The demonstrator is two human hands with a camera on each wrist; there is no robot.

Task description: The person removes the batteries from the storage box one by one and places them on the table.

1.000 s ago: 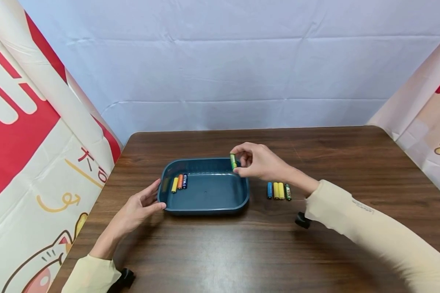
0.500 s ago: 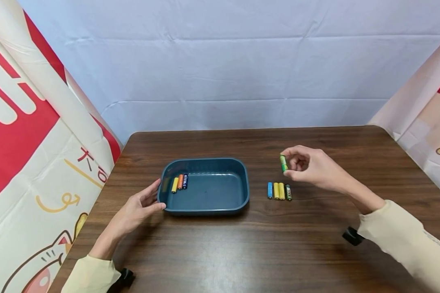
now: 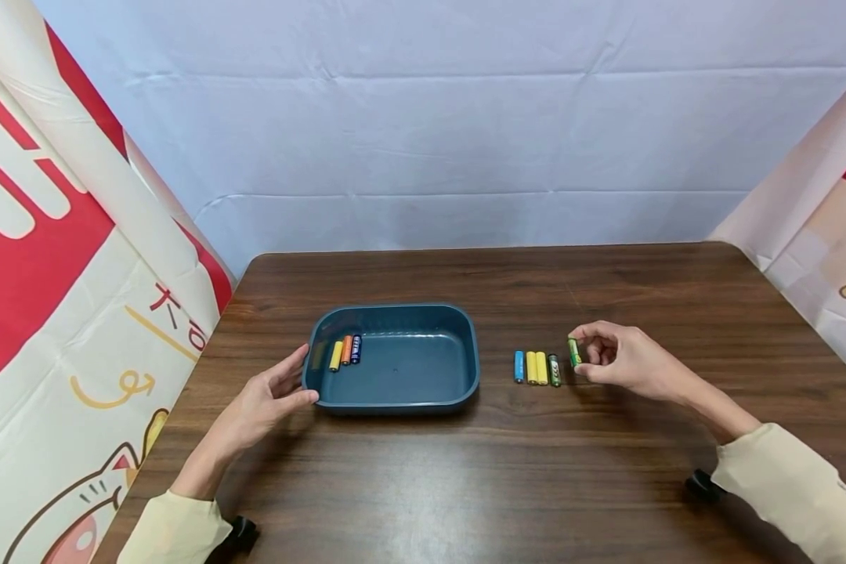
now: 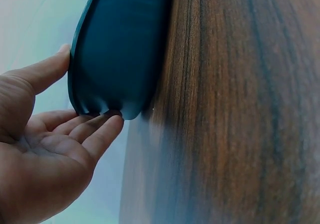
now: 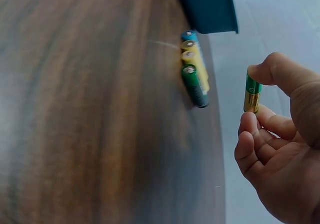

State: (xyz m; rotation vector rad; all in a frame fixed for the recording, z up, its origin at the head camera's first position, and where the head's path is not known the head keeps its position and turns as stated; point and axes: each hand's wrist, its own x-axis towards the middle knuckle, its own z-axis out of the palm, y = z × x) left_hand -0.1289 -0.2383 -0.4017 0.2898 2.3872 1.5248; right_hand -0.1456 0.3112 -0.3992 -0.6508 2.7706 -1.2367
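Note:
A dark blue plastic tray (image 3: 395,407) lies on the table with a yellow battery (image 3: 335,356), an orange battery (image 3: 347,350) and a dark blue battery (image 3: 356,349) side by side at its left end. Against that end rests my left hand (image 3: 257,407); in the left wrist view its fairly straight fingers touch the outer wall, thumb at the rim. My right hand (image 3: 627,362) pinches a green and gold battery (image 5: 253,93) between thumb and fingertips, held upright in the right wrist view. Just left of it are a dark green battery (image 3: 554,370), two yellow batteries (image 3: 536,368) and a blue battery (image 3: 518,366).
The brown wood-grain table (image 3: 423,486) has rounded far corners. A pale cloth (image 3: 423,141) hangs behind it, and printed cloths flank it on the left and right. Black bands (image 3: 705,486) sit at the wrists under cream sleeves.
My right hand has carried the green and gold battery from over the tray's right end rightward, then down beside the row of batteries. The left hand and tray have stayed put.

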